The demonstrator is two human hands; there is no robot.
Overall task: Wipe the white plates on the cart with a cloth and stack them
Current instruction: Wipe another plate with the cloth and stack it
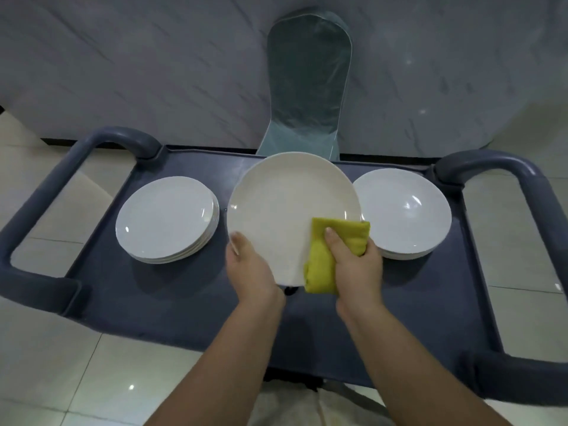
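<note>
White plate [282,204] held tilted above cart [184,302] centre, folded yellow cloth [325,256] pressed on near-right rim; plate stacks left [166,219] and right [405,210].

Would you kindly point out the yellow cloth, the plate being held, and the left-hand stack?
yellow cloth [319,262]: head view, folded middle.
held plate [285,204]: head view, bare centre.
left stack [166,216]: head view, top plate's centre.

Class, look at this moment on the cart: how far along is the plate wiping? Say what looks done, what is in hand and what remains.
Which stack is finished cannot be told. In hand: the left hand holds a white plate tilted above the cart, while the right hand presses a yellow cloth on its lower rim. Stacks sit left and right; one presumably awaits wiping.
</note>
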